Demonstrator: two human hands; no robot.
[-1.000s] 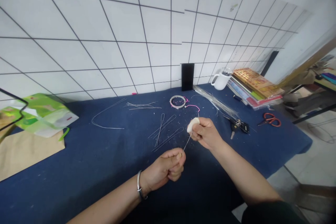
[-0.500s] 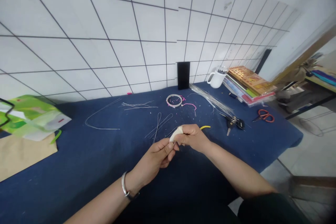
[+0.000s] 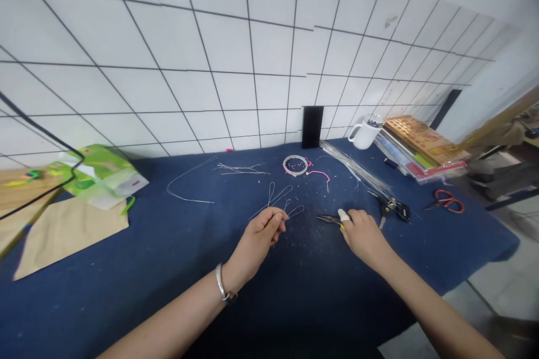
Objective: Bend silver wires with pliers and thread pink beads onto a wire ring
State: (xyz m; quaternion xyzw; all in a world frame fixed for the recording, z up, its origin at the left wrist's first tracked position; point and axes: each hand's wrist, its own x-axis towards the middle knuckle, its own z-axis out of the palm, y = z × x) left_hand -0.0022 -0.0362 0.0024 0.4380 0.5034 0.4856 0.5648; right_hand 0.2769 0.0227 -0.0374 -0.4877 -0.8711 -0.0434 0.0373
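Note:
My left hand (image 3: 259,238) is closed in a pinch on a thin wire (image 3: 295,212), whose loop sticks out to the right of the fingers. A silver bangle circles that wrist. My right hand (image 3: 364,233), with a white cover (image 3: 344,215) on one fingertip, has its fingers wrapped over the yellow handles of pliers (image 3: 329,218); the dark jaws point left on the blue cloth (image 3: 168,252). Just beyond my left hand lie bent wire loops (image 3: 278,193). Farther back is a ring (image 3: 296,165) with pink thread.
Behind stand a black block (image 3: 312,127) and a white mug (image 3: 364,132). Wire bundle (image 3: 357,167), keys (image 3: 390,206), red scissors (image 3: 448,201) and stacked books (image 3: 423,148) lie right. A green bag (image 3: 101,171) and brown sheet (image 3: 78,230) are left.
My right hand has parted from my left and moved right onto the pliers. The view has shifted, and a wire loop now shows at my left fingers.

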